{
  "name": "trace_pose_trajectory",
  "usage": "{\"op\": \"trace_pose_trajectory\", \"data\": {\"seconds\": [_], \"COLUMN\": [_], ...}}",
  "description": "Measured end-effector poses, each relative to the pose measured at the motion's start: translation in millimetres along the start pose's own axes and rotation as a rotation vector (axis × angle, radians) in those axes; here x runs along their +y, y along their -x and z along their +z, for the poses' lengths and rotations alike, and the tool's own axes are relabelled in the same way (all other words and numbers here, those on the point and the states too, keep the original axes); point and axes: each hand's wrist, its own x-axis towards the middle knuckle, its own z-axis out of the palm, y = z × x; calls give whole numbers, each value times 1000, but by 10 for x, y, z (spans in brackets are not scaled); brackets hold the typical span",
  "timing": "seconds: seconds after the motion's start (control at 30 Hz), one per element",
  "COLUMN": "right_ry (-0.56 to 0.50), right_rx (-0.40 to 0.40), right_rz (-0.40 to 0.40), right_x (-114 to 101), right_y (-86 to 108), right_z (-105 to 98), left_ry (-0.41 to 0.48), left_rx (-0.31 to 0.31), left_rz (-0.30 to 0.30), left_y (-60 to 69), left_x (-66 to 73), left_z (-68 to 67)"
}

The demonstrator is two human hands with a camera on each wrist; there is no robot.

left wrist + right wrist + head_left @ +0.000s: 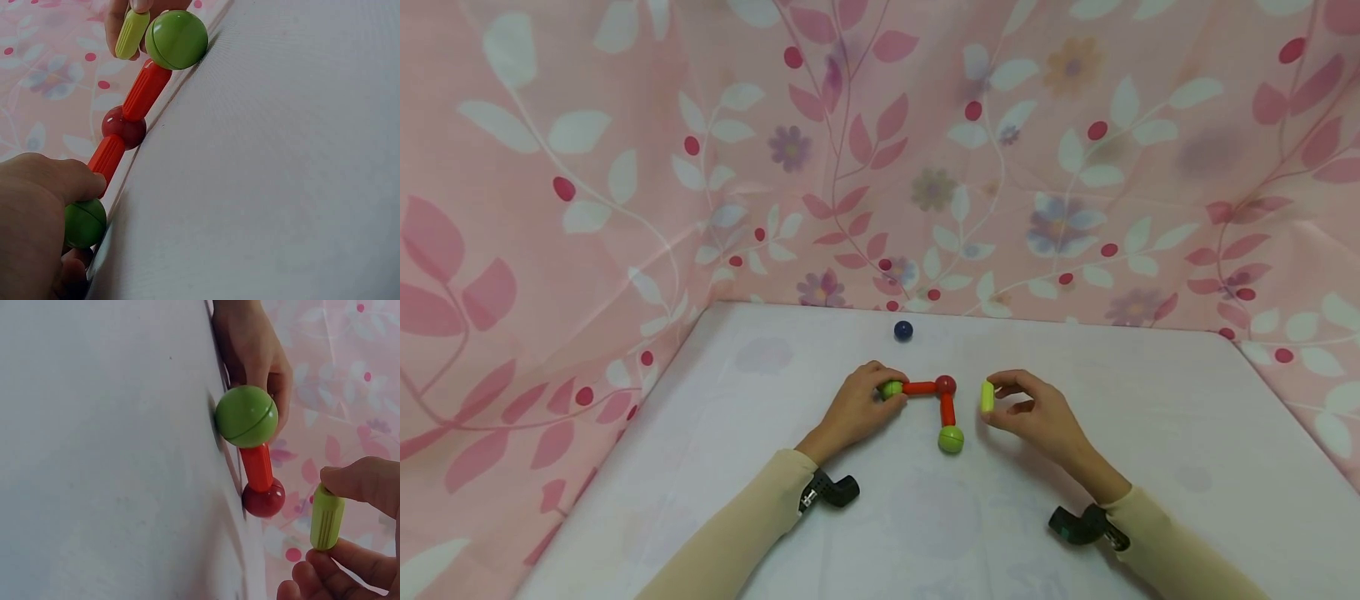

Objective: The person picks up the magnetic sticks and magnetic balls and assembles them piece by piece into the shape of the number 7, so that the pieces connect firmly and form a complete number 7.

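On the white table lies an L-shaped joined piece: a dark red ball (946,385) at the corner, with two ribbed red rods (947,410) leading to two green balls. My left hand (859,408) grips the green ball (85,223) at the left end, its thumb by the rod. The other green ball (951,439) sits at the near end, touched by neither hand. To the right, my right hand (1037,417) pinches a short ribbed yellow-green rod (327,517) by its two ends, thumb at one and fingertips at the other. This rod is apart from the joined piece.
A dark blue ball (903,331) rests near the table's back edge, beyond the joined piece. The white-covered table (910,533) is bordered at the back and left by a pink floral cloth (880,167). Each wrist wears a small black camera.
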Motion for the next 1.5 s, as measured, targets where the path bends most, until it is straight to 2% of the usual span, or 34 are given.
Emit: {"op": "trace_pose_trajectory", "data": {"seconds": [0.8, 1.5], "right_ry": [-29, -126], "right_rx": [-17, -64], "right_rz": [-33, -72], "right_x": [-76, -161], "right_y": [247, 396], "right_z": [105, 176], "left_ry": [13, 16], "left_rx": [-4, -8], "left_rz": [-5, -13], "left_y": [3, 1], "left_x": [-27, -5], "left_z": [13, -1]}}
